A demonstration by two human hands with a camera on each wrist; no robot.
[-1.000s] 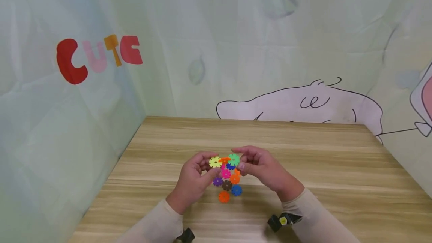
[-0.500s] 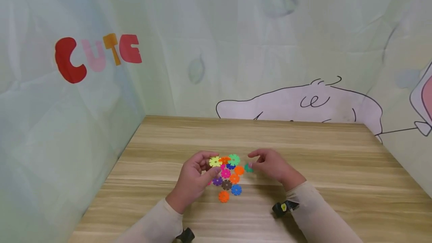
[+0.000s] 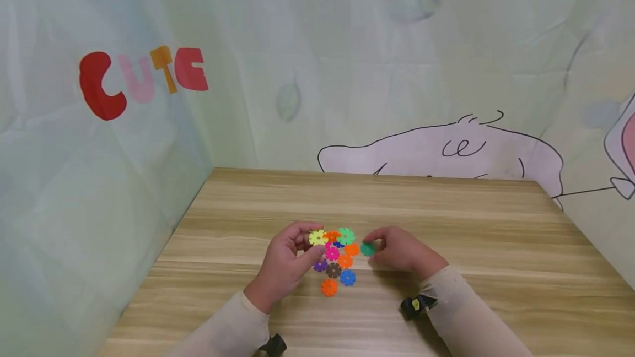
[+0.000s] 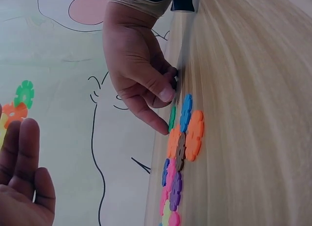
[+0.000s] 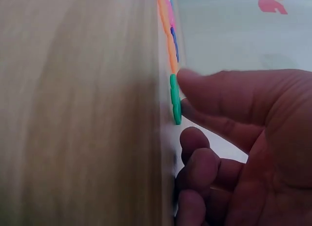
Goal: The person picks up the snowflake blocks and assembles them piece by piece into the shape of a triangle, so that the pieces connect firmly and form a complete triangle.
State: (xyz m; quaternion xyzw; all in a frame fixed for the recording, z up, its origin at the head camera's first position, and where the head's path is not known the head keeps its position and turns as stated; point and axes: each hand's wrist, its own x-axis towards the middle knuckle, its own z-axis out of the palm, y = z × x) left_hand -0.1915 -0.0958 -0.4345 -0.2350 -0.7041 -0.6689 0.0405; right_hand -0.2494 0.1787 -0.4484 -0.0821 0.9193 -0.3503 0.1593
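In the head view, my left hand (image 3: 289, 266) pinches a small joined row of notched interlocking discs by its yellow disc (image 3: 318, 238). An orange disc (image 3: 332, 236) sits in the middle of that row, a light green disc (image 3: 345, 236) at its right end. To the right, my right hand (image 3: 405, 252) has thumb and index finger around the edge of a dark green disc (image 3: 367, 249). That dark green disc (image 5: 175, 100) lies flat on the table in the right wrist view, against the fingertips. The left wrist view shows part of my left hand (image 4: 27, 174).
Several loose discs lie below the joined row, among them a pink disc (image 3: 332, 253), a brown disc (image 3: 333, 270), a blue disc (image 3: 348, 277) and an orange disc nearest me. The wood-grain table (image 3: 238, 208) meets printed cloth walls (image 3: 347, 81) at the back and left.
My right hand has left the light green disc of the row, moved right and down, and taken the dark green disc's edge. My left hand keeps its hold with hardly any movement.
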